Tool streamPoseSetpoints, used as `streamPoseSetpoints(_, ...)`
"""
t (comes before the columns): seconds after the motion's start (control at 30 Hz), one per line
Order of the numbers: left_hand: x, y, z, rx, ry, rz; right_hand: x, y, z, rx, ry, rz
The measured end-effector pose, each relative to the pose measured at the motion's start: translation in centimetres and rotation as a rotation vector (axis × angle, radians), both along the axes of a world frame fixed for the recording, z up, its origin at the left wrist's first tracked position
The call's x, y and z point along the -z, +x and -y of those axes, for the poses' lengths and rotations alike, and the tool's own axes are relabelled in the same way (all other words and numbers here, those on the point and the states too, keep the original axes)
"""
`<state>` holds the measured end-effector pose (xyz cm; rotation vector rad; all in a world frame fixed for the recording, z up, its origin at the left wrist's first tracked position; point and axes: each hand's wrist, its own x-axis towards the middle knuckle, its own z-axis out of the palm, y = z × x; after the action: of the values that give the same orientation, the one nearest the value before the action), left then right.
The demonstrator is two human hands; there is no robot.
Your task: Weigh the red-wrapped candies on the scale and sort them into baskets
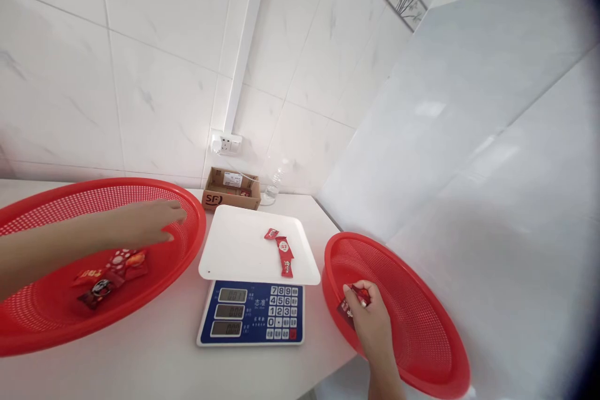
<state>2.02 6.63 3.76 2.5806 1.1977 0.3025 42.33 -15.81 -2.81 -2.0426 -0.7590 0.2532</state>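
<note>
My left hand (147, 223) is over the left red basket (199, 225), fingers stretched out, with nothing in it. Below it, several small packets in red and dark wrappers (102, 288) lie on the basket's floor. At the right red basket (424, 331), my right hand (375, 325) pinches a small dark-red candy packet (345, 310), partly hidden by the fingers. Between the baskets stands a digital scale (253, 315) with a white tray (244, 250). On the tray rest a few red candy packets (284, 249), some touching each other.
Behind the scale are a small brown cardboard box (232, 200) with some packets inside and a clear plastic bottle (276, 181). A wall socket (227, 142) with a plug sits above. The right basket lies tilted by the white table's (159, 362) right edge.
</note>
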Motion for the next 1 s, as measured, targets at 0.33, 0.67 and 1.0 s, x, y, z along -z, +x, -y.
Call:
streamPoseSetpoints(0.33,1.6,15.7,1.6,0.289,-0.022,-0.033,0.2,0.2,-0.1,-0.025,0.063,-0.047)
streamPoseSetpoints(0.67,4.8,20.8,0.0,0.257,-0.01,-0.074,0.4,0.4,-0.2,-0.038,0.045,-0.032)
streamPoseSetpoints(1.0,-0.1,8.5,-0.3,0.02,0.019,0.014,0.3,0.5,0.4,-0.042,-0.005,-0.043)
